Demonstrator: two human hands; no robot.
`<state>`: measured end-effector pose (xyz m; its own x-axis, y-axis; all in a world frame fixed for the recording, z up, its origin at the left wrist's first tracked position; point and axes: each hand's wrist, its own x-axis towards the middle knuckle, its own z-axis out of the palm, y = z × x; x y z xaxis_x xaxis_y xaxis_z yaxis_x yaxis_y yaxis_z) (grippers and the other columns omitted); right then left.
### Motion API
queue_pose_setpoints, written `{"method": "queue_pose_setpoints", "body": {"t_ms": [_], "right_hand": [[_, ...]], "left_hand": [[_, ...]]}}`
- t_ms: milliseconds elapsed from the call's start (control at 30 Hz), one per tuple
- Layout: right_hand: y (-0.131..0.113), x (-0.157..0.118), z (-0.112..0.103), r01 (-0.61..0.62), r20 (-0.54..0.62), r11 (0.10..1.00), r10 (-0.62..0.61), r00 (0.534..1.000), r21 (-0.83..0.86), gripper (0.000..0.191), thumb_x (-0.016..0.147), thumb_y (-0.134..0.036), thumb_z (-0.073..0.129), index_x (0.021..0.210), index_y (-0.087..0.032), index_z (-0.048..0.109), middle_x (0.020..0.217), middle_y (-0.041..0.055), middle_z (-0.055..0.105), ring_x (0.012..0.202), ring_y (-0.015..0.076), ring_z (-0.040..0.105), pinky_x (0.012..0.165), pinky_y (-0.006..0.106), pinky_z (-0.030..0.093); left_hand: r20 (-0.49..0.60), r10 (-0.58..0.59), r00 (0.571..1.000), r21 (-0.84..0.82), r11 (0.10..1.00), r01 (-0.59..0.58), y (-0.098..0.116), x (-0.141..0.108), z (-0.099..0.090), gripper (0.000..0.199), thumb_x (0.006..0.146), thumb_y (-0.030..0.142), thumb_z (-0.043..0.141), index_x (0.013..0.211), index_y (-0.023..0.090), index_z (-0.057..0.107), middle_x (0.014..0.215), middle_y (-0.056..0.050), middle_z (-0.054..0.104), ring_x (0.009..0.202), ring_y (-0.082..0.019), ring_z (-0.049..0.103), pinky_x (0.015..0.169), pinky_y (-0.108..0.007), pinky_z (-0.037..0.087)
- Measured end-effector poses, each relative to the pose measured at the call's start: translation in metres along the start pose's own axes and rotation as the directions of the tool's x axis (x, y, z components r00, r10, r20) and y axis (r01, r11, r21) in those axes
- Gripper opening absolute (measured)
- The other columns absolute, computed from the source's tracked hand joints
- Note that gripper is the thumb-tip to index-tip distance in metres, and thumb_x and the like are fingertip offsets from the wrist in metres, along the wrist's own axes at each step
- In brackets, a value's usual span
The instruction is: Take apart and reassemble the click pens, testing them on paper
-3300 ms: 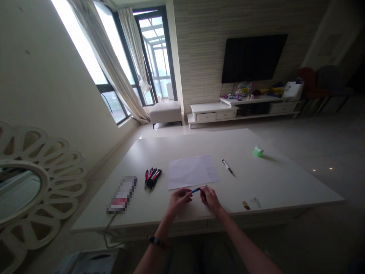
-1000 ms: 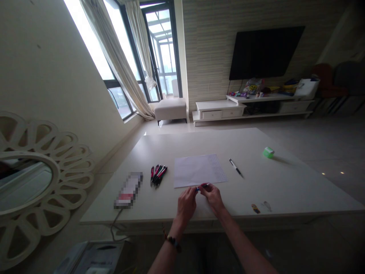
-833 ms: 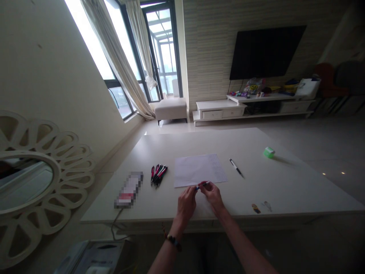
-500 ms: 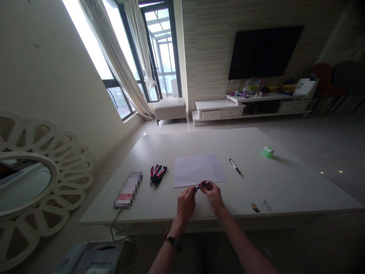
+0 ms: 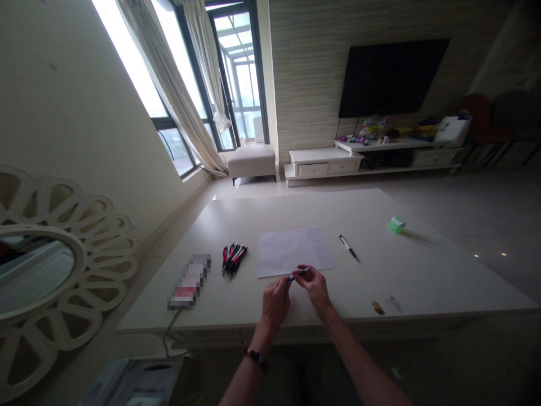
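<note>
My left hand (image 5: 276, 296) and my right hand (image 5: 313, 286) meet over the near edge of a white sheet of paper (image 5: 291, 251). Between them is a pen (image 5: 302, 272), dark with a bit of blue by the left fingertips and a light end at the right. The fingers of both hands are closed on it and hide much of its length. To the right of the paper lies a white and black pen (image 5: 349, 248). Several red and black pens (image 5: 234, 259) form a bunch to the left of the paper.
On the white table (image 5: 329, 208) are a small green container (image 5: 396, 225) at the right, a blurred-out phone-like object (image 5: 189, 282) with a cable at the left, and two small flat pieces, one a yellow and dark bit (image 5: 378, 308), near the front edge.
The fingers of my right hand have shifted slightly on the pen, the index finger a little higher. Everything on the table stays where it was.
</note>
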<state>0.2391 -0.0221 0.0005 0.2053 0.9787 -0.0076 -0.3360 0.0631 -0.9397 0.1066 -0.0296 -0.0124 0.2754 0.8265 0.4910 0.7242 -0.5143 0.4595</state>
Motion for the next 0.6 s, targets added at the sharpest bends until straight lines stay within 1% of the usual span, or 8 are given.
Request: {"method": "queue_pose_setpoints", "body": {"t_ms": [67,200,367,500,600], "right_hand": [[0.0029,0.0005,-0.0012,-0.002,0.012,0.999,0.001,1.000,0.045,0.041,0.056,-0.032,0.076,0.090,-0.016,0.060,0.080,0.0051,0.069,0.078,0.0191,0.064,0.073,0.032,0.051],[0.0073,0.0024,-0.0029,0.037,-0.043,0.999,-0.038,0.998,-0.027,0.033,0.055,-0.033,0.077,0.077,-0.015,0.061,0.076,0.0051,0.068,0.075,0.0183,0.063,0.072,0.032,0.051],[0.0034,0.0018,-0.0011,0.051,-0.012,0.998,-0.051,0.999,-0.042,0.031,0.057,-0.033,0.076,0.077,-0.015,0.061,0.074,0.0043,0.068,0.074,0.0176,0.063,0.072,0.031,0.051],[0.0014,0.0007,0.0007,0.019,0.041,1.000,-0.020,0.999,0.013,0.036,0.060,-0.034,0.074,0.087,-0.016,0.060,0.082,0.0064,0.069,0.080,0.0197,0.064,0.075,0.033,0.051],[0.0035,0.0013,0.0005,0.043,0.016,0.999,-0.043,0.999,-0.016,0.036,0.056,-0.033,0.077,0.082,-0.015,0.060,0.079,0.0061,0.069,0.079,0.0205,0.065,0.075,0.035,0.051]], "left_hand": [[-0.009,0.012,1.000,0.018,1.000,-0.012,-0.0004,-0.0001,0.0007,0.021,0.090,0.023,0.037,0.097,0.020,0.056,0.087,-0.005,0.066,0.080,-0.014,0.061,0.071,-0.025,0.045],[-0.019,0.012,1.000,0.038,0.999,-0.011,-0.0011,-0.0003,0.0009,0.019,0.089,0.022,0.037,0.096,0.020,0.055,0.083,-0.004,0.066,0.076,-0.013,0.061,0.068,-0.025,0.045],[0.010,0.048,0.999,0.038,0.998,-0.048,-0.0018,-0.0004,0.0013,0.021,0.090,0.021,0.036,0.097,0.020,0.054,0.085,-0.004,0.065,0.078,-0.014,0.061,0.071,-0.026,0.045],[0.002,0.047,0.999,0.048,0.998,-0.047,-0.0022,-0.0003,0.0019,0.020,0.089,0.020,0.035,0.098,0.019,0.054,0.082,-0.004,0.065,0.072,-0.013,0.060,0.066,-0.025,0.044],[0.005,0.037,0.999,0.043,0.998,-0.037,-0.0016,-0.0003,0.0012,0.021,0.089,0.020,0.035,0.098,0.018,0.053,0.079,-0.003,0.064,0.069,-0.012,0.059,0.063,-0.023,0.043]]}}
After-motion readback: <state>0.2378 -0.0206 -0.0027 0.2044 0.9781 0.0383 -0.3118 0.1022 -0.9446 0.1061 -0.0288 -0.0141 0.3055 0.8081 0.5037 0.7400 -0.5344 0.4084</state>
